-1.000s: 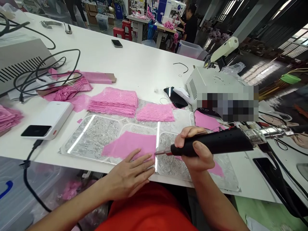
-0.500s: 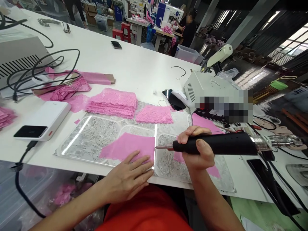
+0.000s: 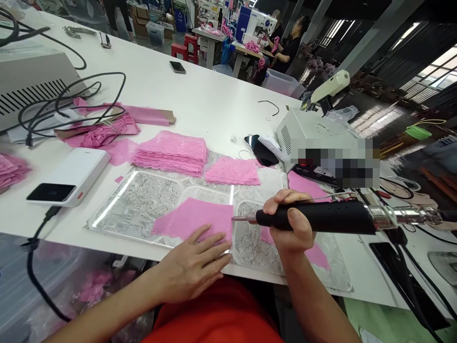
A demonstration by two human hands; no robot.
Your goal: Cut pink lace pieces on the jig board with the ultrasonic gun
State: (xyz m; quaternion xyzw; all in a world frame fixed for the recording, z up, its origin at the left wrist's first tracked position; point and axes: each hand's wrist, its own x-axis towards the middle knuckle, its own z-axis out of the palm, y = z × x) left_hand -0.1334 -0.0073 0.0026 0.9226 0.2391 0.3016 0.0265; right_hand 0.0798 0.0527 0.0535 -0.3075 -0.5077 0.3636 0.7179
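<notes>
A pink fabric piece (image 3: pixel 194 216) lies flat on a clear, marbled-looking board (image 3: pixel 137 202). My left hand (image 3: pixel 198 262) rests on its lower right part, fingers stretched out and spread. My right hand (image 3: pixel 293 221) is wrapped around a thick black handheld tool (image 3: pixel 321 216) with a pointed metal tip and a cable at its rear. The tip points left and meets the fabric's right edge; whether it presses on it I cannot tell. More pink fabric (image 3: pixel 319 257) shows on the board beneath my right hand and wrist, partly hidden.
Behind the board sit a tall stack of pink lace pieces (image 3: pixel 171 152) and a smaller stack (image 3: pixel 232 171). A white power bank (image 3: pixel 85 174) lies left. Grey machine boxes (image 3: pixel 314 131) (image 3: pixel 35 88) and loose black cables flank the white table (image 3: pixel 214 102). People work at sewing machines beyond.
The whole view has shifted slightly to the right. Both hands keep their poses, and the tool tip stays at the fabric's right edge. The tool's rear end has swung slightly.
</notes>
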